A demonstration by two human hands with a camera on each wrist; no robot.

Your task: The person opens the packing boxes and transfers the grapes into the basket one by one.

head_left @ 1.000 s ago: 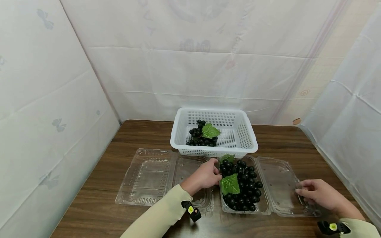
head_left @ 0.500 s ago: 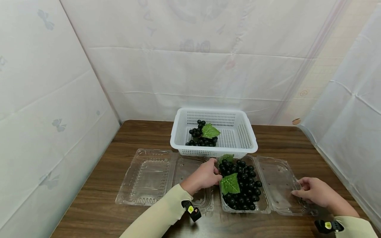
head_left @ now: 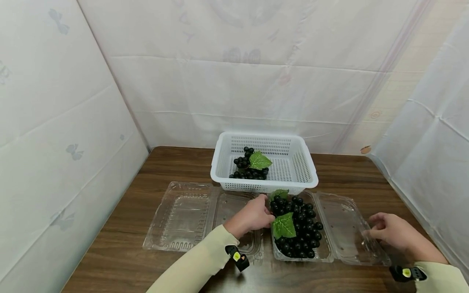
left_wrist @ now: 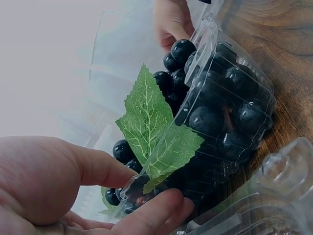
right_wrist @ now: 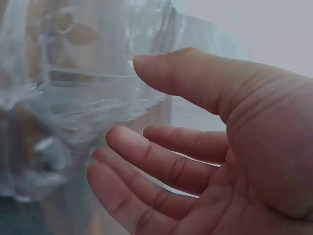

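A clear plastic clamshell box lies unfolded on the table, its tray heaped with black grapes and green leaves. My left hand pinches the tray's left rim between thumb and fingers, which the left wrist view shows beside a leaf. At the outer edge of the unfolded lid is my right hand. In the right wrist view its thumb and relaxed fingers stand apart around the lid's edge; whether the thumb touches it I cannot tell.
Behind the box stands a white perforated basket with more black grapes and a leaf in it. A second clear clamshell box lies unfolded on the left, partly under my left forearm. White sheets enclose the wooden table.
My right hand has shifted slightly along the lid's outer edge, away from the table's front, and the lid's outer corner has moved slightly left. My left hand keeps its place on the rim.
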